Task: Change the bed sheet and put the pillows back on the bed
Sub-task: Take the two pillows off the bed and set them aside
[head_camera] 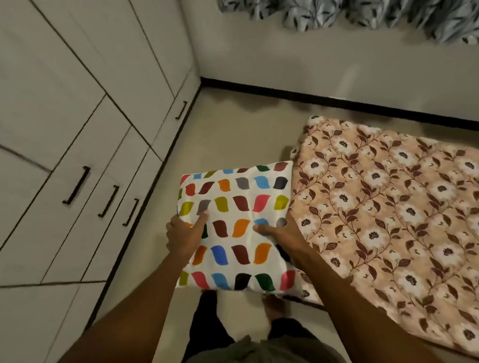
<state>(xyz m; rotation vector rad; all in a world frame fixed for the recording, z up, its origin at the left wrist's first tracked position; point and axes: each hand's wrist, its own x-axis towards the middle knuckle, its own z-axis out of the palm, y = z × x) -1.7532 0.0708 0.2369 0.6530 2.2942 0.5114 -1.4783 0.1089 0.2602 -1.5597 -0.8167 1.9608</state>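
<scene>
Pale floor (229,131) between wardrobe (57,109) and floral mattress (405,212), pillow (234,198) above

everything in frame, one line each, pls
pillow: 1, white with multicolour leaf print, centre, held off the floor
floral bedding: 1, peach with brown and white flowers, flat on the floor, right
wardrobe: 1, off-white, left
handles: 4, dark, on the wardrobe doors
curtain: 1, grey-blue leaf print, top right
floor: 1, beige, centre
skirting: 1, black, foot of the far wall
left grip: 1, thumb on top of the pillow's left edge
right grip: 1, thumb on top of the pillow's right edge
foot: 1, bare, under the pillow
trousers: dark, below the pillow
shirt: grey-green, bottom centre
</scene>
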